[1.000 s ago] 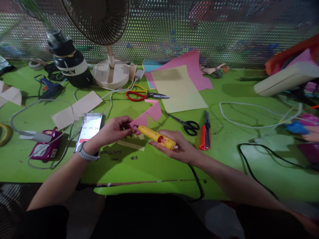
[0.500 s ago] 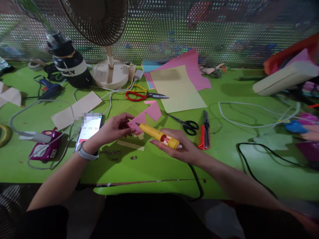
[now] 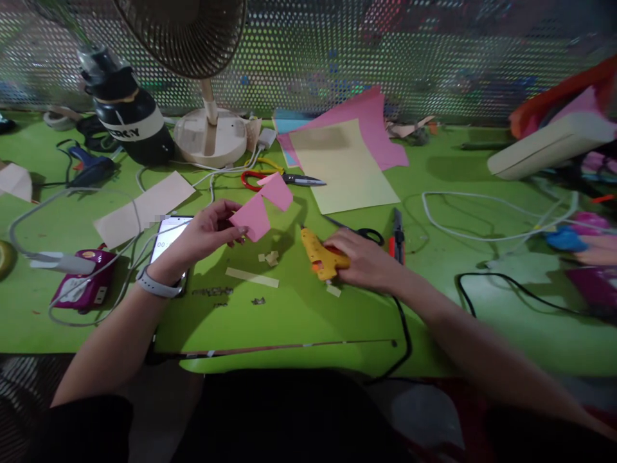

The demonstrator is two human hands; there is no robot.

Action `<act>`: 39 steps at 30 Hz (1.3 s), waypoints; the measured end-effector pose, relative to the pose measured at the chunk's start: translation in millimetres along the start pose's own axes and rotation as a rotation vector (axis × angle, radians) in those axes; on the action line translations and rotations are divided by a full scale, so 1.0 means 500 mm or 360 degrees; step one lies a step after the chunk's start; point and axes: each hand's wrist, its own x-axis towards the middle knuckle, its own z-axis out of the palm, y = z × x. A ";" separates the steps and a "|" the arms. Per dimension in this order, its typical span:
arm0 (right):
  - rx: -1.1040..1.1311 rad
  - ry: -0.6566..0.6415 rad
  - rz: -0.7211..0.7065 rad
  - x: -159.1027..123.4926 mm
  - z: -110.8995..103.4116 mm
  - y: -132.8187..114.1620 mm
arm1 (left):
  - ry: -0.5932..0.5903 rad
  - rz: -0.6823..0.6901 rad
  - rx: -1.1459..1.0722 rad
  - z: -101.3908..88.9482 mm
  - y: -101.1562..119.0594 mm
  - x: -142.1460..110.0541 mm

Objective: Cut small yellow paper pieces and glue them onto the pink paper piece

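Observation:
A folded piece of pink paper (image 3: 252, 218) is pinched at its left edge by my left hand (image 3: 214, 228), raised over the table. My right hand (image 3: 361, 257) is closed around the handle of a yellow hot glue gun (image 3: 318, 252), low over the tabletop, its nozzle pointing up and away from me. Small cream paper scraps (image 3: 270, 258) and a thin cream paper strip (image 3: 252, 278) lie between the hands. Black-handled scissors (image 3: 370, 236) are partly hidden behind my right hand. Nearer me sit several small metallic bits (image 3: 212, 292).
A red utility knife (image 3: 397, 238) lies right of my right hand. Red-handled scissors (image 3: 301, 180) and yellow paper (image 3: 344, 167) are farther back. A phone (image 3: 168, 238) is under my left forearm. A fan (image 3: 212, 135) and dark bottle (image 3: 132, 119) stand behind; cables cross both sides.
My right hand has moved the glue gun away from the pink paper, rightward and down, and turned it. My left hand has lifted the paper slightly up and left.

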 end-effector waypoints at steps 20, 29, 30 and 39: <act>0.0048 0.0032 -0.0167 0.152 0.005 -0.095 | -0.0009 0.0024 -0.0035 -0.005 -0.003 0.001; 0.0199 0.0300 -0.0033 0.144 0.001 -0.072 | 0.0024 0.0022 -0.0027 0.003 0.001 -0.003; 0.0216 0.0312 -0.0004 0.142 0.004 -0.071 | 0.0015 0.0012 -0.0028 0.004 0.003 -0.005; 0.0124 0.0540 0.0072 0.142 0.005 -0.089 | 0.0047 0.0043 0.0008 0.009 0.016 -0.014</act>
